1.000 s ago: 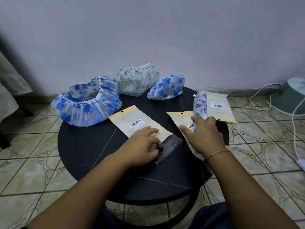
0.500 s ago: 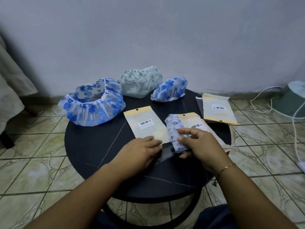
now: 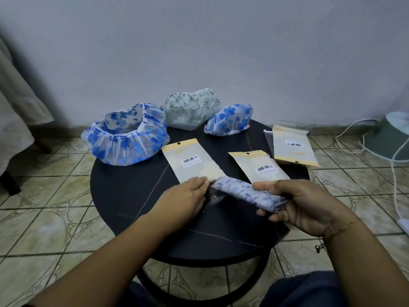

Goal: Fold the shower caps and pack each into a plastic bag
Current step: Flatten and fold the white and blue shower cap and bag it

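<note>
1. At the near middle of the round black table (image 3: 124, 196), the right hand (image 3: 303, 204) grips a rolled white shower cap with a purple print (image 3: 245, 192), thumb on top and fingers curled beneath its right end.
2. The roll's left end points at the clear open mouth of a flat plastic bag with a yellow header and barcode label (image 3: 190, 161); whether it has entered is unclear.
3. The left hand (image 3: 183, 199) pins that bag's mouth to the table with its fingers, though whether it pinches the film is hidden.
4. Two like bags lie to the right, one (image 3: 259, 166) just behind the roll, another (image 3: 292, 147) at the table's right edge.
5. Three unfolded caps sit along the far rim: a large blue-flowered one (image 3: 126, 138), a green-sprigged one (image 3: 190, 109) and a small blue-flowered one (image 3: 230, 119).
6. Patterned floor tiles (image 3: 44, 218) surround the table, a pale wall (image 3: 199, 52) stands behind, and white cables (image 3: 398, 196) trail at right.
</note>
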{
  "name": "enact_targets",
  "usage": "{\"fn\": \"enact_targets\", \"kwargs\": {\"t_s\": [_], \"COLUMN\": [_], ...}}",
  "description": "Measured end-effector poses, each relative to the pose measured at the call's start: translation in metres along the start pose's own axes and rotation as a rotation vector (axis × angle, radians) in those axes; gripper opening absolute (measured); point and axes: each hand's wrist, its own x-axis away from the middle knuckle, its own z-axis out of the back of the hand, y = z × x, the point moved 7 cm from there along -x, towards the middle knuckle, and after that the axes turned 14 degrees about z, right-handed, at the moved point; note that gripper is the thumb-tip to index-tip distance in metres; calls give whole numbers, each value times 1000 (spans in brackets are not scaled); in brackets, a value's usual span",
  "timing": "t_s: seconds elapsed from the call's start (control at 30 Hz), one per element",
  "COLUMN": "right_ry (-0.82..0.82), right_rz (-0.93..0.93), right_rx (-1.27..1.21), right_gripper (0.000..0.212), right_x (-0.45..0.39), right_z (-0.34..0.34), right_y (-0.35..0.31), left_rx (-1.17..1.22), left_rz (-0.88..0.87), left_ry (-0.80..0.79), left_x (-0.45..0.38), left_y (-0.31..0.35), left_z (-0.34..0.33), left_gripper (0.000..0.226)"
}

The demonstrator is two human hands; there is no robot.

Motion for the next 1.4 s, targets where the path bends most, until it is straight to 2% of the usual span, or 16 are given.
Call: {"fn": "enact_targets", "kwargs": {"t_s": [0.43, 0.53, 0.67, 0.77, 0.87, 0.97, 1.2, 1.33, 1.4], "right_ry": [-28, -26, -34, -72, -82, -86, -68, -67, -65], "right_rz": [-8, -8, 14, -11, -36, -48, -49, -44, -44], "right_rx": [60, 59, 21, 11, 13, 24, 15, 33, 39], "right_gripper": [27, 26, 22, 36, 40, 40, 39, 40, 40], "right_x": [-11, -16, -17, -19, -20, -20, -21, -22, -22], "right_z": [-19, -22, -22, -20, -20, -21, -22, -23, -23], "right_y": [13, 17, 15, 19, 22, 25, 26, 26, 25], "left_rx": [101, 206, 388, 559, 478, 518, 591, 541, 444], "left_rz": [-8, 27, 149, 253, 334, 378, 396, 390, 430], "left_ry": [10, -55, -244, -256, -286, -307, -191, -155, -175], "left_x": [-1, -3, -6, -8, -9, -8, -4, -8, -10], "left_y": [8, 5, -4, -10, -17, -20, -23, -22, -25], "left_z": [4, 1, -8, -6, -9, -10, 3, 4, 1], "left_gripper": [52, 63, 71, 90, 104, 93, 25, 38, 35]}}
